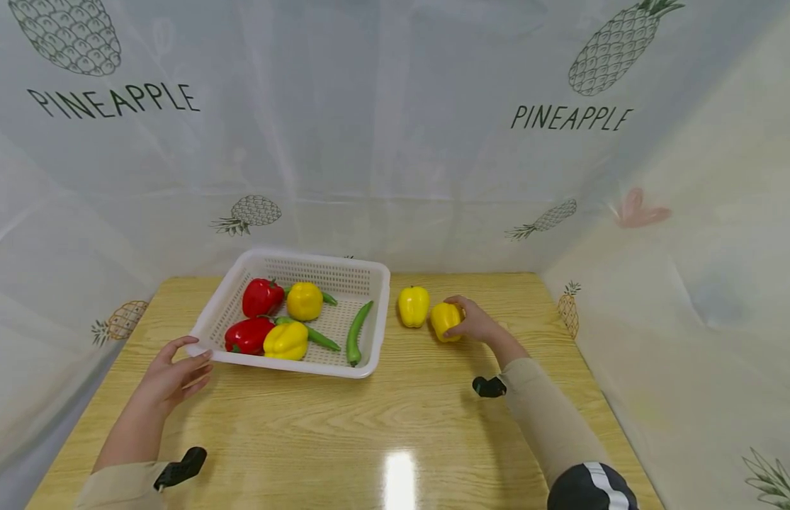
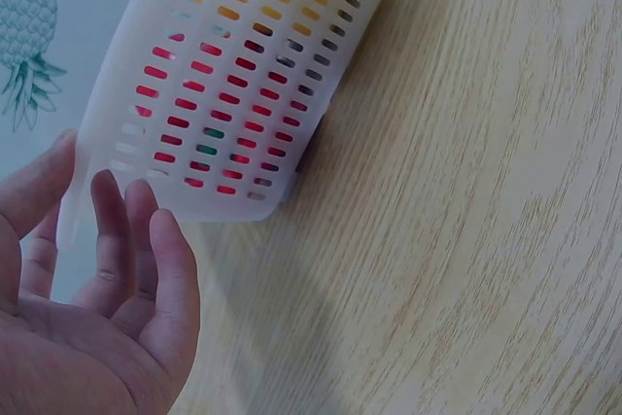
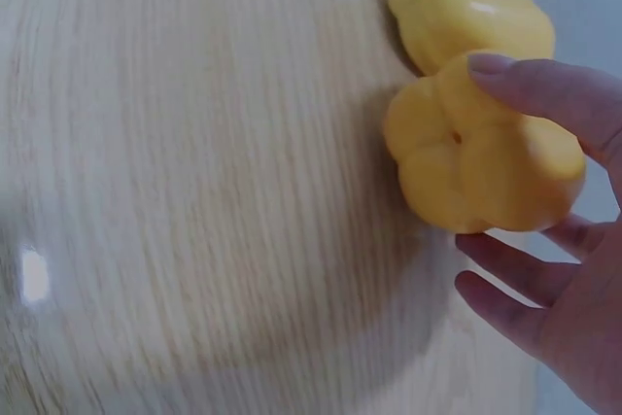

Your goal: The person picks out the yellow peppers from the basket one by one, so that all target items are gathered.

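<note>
At the front left corner of a white plastic basket (image 1: 286,363), my left hand (image 1: 168,375) holds the rim, with the thumb on one side and curled fingers on the other in the left wrist view. Two red bell peppers (image 1: 261,297), two yellow bell peppers (image 1: 305,301) and several long green chili peppers (image 1: 358,333) lie inside the basket. Right of it, my right hand (image 1: 476,322) grips a yellow bell pepper (image 3: 457,148) between thumb and fingers. Another yellow bell pepper (image 1: 413,307) stands just left of the gripped one.
The wooden table (image 1: 318,439) has a bright light reflection near its front. A pale sheet (image 1: 382,142) printed with pineapples hangs behind the table and along its sides. The basket stands near the table's back edge.
</note>
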`<control>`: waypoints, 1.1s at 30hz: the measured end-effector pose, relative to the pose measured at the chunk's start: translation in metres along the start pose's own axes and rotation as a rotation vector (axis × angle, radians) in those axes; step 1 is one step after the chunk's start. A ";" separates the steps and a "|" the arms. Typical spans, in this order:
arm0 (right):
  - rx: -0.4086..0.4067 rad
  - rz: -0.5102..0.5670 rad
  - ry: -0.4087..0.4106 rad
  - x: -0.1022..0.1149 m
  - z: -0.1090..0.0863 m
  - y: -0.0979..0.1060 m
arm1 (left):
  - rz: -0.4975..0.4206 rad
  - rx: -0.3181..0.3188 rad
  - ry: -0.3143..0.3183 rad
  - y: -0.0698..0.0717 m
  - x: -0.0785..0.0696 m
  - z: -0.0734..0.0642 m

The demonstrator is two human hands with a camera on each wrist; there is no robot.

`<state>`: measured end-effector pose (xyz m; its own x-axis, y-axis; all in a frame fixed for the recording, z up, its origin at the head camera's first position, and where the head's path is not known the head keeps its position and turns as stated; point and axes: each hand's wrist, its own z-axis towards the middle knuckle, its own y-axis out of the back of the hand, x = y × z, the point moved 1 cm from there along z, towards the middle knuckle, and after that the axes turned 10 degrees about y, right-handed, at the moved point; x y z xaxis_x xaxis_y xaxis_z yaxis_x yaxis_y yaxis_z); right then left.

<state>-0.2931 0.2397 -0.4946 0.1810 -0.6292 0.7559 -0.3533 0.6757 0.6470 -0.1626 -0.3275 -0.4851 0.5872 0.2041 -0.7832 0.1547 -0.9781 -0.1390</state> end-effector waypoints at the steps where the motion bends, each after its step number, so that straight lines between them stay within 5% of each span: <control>1: -0.009 -0.001 -0.008 -0.001 0.000 -0.001 | -0.001 0.000 0.000 0.000 0.000 0.000; 21: -0.121 -0.022 -0.048 -0.003 0.007 -0.010 | 0.018 -0.003 -0.010 0.000 0.000 0.001; 33: -0.117 -0.073 -0.065 -0.003 0.014 -0.007 | 0.005 0.003 -0.013 0.001 0.000 0.002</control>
<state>-0.3040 0.2319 -0.5031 0.1410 -0.6991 0.7010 -0.2309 0.6653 0.7100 -0.1640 -0.3288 -0.4869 0.5775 0.1984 -0.7919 0.1495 -0.9793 -0.1364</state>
